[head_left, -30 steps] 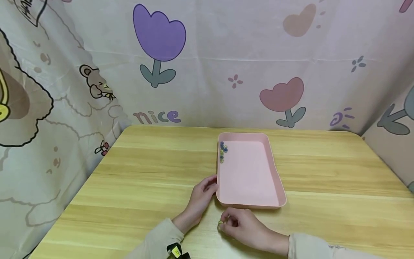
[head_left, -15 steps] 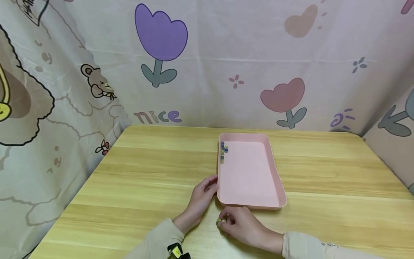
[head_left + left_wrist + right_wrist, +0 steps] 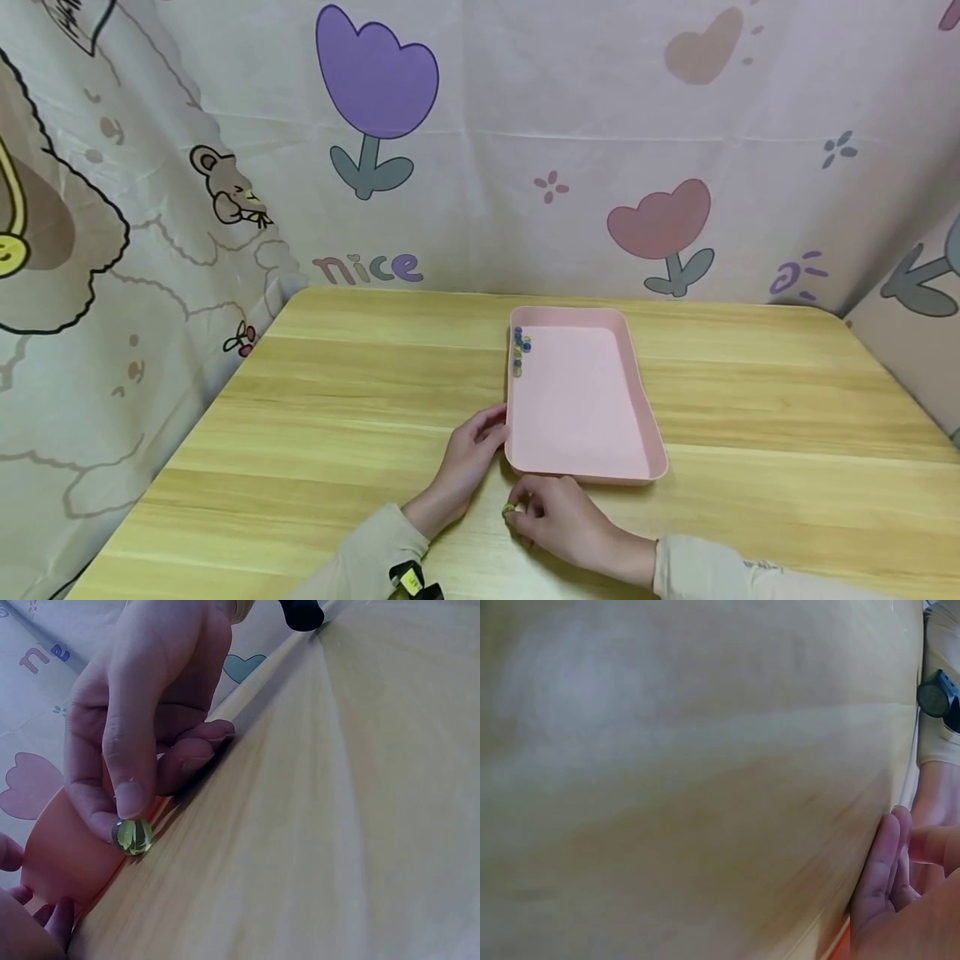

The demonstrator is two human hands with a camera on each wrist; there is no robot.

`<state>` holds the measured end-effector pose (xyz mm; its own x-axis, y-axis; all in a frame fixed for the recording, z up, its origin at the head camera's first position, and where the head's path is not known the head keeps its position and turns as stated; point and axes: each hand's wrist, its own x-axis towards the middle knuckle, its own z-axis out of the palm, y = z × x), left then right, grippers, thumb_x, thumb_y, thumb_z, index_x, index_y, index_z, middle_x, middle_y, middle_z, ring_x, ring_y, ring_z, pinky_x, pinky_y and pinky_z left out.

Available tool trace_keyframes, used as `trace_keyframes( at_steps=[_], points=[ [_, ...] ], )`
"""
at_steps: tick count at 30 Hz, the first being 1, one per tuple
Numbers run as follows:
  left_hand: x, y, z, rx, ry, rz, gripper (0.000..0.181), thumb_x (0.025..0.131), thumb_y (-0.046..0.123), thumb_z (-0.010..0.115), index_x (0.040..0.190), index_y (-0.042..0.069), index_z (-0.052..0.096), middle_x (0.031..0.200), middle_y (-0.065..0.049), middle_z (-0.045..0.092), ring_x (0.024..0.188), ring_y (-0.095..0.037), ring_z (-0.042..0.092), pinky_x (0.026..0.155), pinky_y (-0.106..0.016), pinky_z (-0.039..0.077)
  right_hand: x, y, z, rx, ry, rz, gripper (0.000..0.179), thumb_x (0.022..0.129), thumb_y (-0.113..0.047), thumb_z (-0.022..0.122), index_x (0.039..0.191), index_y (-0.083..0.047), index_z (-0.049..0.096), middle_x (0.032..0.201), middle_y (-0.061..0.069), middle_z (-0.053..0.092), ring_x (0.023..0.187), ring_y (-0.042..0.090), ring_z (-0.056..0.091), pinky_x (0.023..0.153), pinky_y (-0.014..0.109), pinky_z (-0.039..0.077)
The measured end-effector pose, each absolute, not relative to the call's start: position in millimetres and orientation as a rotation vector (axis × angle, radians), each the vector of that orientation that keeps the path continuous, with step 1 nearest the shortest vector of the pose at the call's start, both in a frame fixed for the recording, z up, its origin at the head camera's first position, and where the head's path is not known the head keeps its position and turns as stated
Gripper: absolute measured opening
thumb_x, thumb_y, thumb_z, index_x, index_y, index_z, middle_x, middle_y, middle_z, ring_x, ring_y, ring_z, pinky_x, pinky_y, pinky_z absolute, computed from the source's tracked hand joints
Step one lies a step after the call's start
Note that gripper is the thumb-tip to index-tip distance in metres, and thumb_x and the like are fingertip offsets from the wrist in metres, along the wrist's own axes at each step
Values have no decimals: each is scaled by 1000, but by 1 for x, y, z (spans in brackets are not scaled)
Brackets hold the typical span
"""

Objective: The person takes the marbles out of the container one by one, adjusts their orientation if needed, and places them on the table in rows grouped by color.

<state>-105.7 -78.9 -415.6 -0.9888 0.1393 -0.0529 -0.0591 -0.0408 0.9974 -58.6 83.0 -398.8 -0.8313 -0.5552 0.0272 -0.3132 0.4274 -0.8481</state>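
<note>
My right hand point(image 3: 562, 518) pinches a clear glass marble point(image 3: 133, 837) with a yellow-green swirl between thumb and forefinger. It is low over the table in front of the pink tray's near edge, and the other fingers are bent. Against the outer left wall of the pink tray point(image 3: 585, 400) rests my left hand point(image 3: 467, 458), its fingertips touching near the front corner. Several blue and yellow-green marbles point(image 3: 517, 352) lie inside the tray along its far left side. In the right wrist view the marble is hidden; part of the right hand's fingers point(image 3: 877, 870) shows there.
The tray stands on a light wooden table point(image 3: 360, 375). A printed cloth point(image 3: 480, 167) hangs behind the table's back edge and at both sides. On the left sleeve sits a dark strapped device point(image 3: 410, 581).
My right hand has shifted slightly left and toward the tray, with the marble still pinched. The left hand keeps its place against the tray. The head view has tilted a little.
</note>
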Motion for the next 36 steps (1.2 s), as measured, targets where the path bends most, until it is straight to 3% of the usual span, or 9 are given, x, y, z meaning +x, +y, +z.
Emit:
trace_keyframes(
  at_steps=[30,36],
  points=[
    [-106,-77,-415,79,2067,2186,42,97,10,54,135,-8,49,126,-21,58,116,-29,55,96,-33,47,-57,92,-386,-681,2431,-1289,15,81,-7,70,94,-3,64,58,-12,56,50,-1,46,45,17,36],
    [-105,-78,-414,58,2069,2188,41,97,10,54,135,-6,50,125,-19,59,116,-28,55,96,-31,47,-52,99,-384,-718,2393,-1310,14,79,-1,67,93,-2,65,68,-13,57,61,-2,51,54,17,45]
  ],
)
